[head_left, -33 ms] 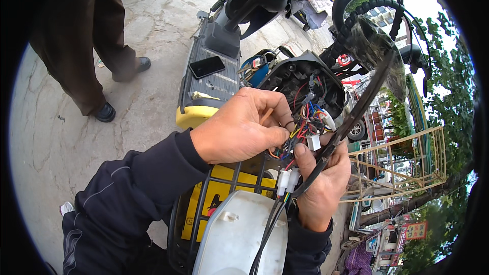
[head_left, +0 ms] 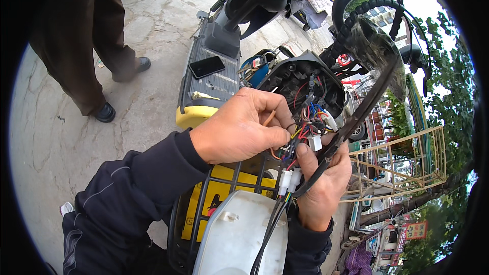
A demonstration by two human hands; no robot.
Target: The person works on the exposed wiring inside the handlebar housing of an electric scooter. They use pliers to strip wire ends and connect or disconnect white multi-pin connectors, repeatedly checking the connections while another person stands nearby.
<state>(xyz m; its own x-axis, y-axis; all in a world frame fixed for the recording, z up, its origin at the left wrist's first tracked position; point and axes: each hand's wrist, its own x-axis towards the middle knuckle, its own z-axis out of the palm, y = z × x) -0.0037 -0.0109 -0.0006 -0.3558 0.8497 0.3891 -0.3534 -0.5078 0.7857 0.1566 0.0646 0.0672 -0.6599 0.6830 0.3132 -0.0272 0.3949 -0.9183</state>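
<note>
Colourful electrical wires (head_left: pixel 307 123) spill from the opened black front housing (head_left: pixel 293 74) of an electric scooter. My left hand (head_left: pixel 244 125) pinches thin wires, a yellow one among them, between thumb and forefinger. Close on the right, my right hand (head_left: pixel 323 186) is closed round the lower part of the bundle, its thumb pressed on the wires; the exact grip points are partly hidden. A white plug connector (head_left: pixel 315 143) sits just above its thumb. Two joined white connectors (head_left: pixel 284 182) hang below on black cables. A dark, long strip (head_left: pixel 364 107) crosses in front of my right fingers.
Below lie a white plastic cover (head_left: pixel 239 234) and a black wire basket (head_left: pixel 219 179) with something yellow inside. A phone (head_left: pixel 207 66) rests on the footboard (head_left: pixel 224 56). Handlebar cables (head_left: pixel 377 4) arch at upper right. A person in brown trousers (head_left: pixel 76 35) stands at left.
Both hands keep their hold on the wires. The white connectors and the wires near my fingers have shifted very slightly.
</note>
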